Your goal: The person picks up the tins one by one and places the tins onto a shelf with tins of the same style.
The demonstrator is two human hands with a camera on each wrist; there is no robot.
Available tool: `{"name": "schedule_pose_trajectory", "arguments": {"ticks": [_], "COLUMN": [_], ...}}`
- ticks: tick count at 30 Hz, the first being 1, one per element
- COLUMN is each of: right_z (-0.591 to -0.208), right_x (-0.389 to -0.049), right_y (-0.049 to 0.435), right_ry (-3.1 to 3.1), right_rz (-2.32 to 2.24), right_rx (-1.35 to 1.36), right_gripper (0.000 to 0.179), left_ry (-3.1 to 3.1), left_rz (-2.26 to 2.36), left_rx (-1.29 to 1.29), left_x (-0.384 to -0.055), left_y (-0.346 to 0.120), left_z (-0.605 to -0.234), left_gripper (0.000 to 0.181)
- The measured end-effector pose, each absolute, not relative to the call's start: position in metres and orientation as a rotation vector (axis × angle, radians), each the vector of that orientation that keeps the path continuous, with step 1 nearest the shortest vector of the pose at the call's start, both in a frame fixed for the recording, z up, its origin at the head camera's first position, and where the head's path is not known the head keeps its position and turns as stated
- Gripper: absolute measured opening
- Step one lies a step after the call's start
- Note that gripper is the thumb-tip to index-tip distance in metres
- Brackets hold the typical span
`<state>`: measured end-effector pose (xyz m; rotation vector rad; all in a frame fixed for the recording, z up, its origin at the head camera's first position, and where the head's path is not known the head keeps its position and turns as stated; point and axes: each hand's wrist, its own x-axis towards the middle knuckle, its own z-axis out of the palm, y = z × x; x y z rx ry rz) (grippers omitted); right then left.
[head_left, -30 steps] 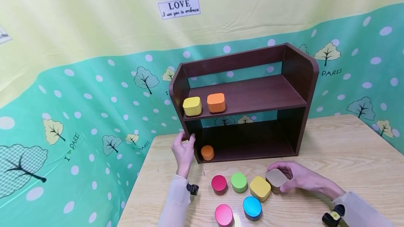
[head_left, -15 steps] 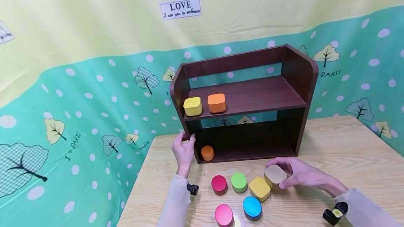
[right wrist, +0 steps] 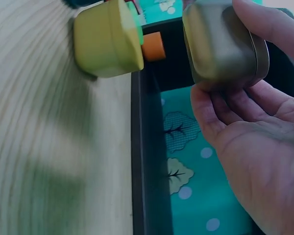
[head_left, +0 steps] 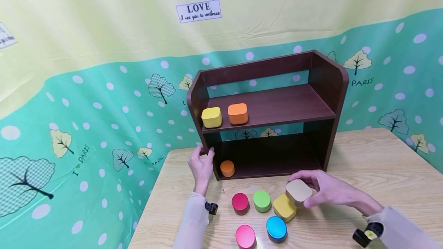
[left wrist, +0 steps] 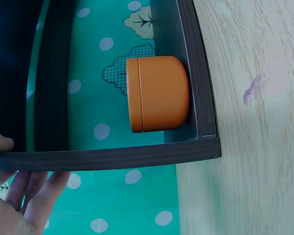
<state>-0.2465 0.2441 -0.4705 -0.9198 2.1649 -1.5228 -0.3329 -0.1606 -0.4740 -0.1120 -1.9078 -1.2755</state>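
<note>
Right now the right grip (head_left: 327, 189) pinches a beige container (head_left: 299, 190), thumb on its near side and fingers round the far side, holding it above the worktop (head_left: 367, 153). Seen from the head, it overlaps a mustard container (head_left: 283, 208), lying between 1 and 2 o'clock of it; the right wrist view shows a gap between the 2. The left grip (head_left: 201, 170) clasps a dark-brown shelf (head_left: 287, 105) at its 8 o'clock, thumb and fingers on opposite faces.

Around the mustard container stand a green container (head_left: 262, 201) between 9 and 10 o'clock, a red container (head_left: 240, 203) at 9, a pink container (head_left: 245, 236) at 8 and a blue container (head_left: 276, 228) at 7. On the shelf, an orange round container (head_left: 227, 168) occupies the lower level towards 7 o'clock; a yellow box (head_left: 212, 117) and an orange box (head_left: 238, 114) stand on the upper level towards 9.
</note>
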Motion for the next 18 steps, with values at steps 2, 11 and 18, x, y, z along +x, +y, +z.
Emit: {"name": "schedule_pose_trajectory", "arguments": {"ticks": [2,11,18], "right_z": [-0.467,-0.453,-0.441], "right_x": [-0.245,-0.241,-0.24], "right_y": [0.243,0.235,0.23], "right_ry": [2.165,2.179,2.212], "right_rz": [-1.527,-1.531,-1.539], "right_rx": [-0.93,-0.967,-0.966], "right_gripper": [0.06,0.056,0.057], "left_ry": [-1.908,-1.905,-1.916], "left_rz": [-1.272,-1.256,-1.255], "left_rx": [-0.112,-0.104,-0.092], "left_x": [-0.333,-0.332,-0.332], "left_y": [-0.161,-0.161,-0.161], "left_z": [-0.474,-0.473,-0.473], "left_gripper": [0.005,0.005,0.006]}}
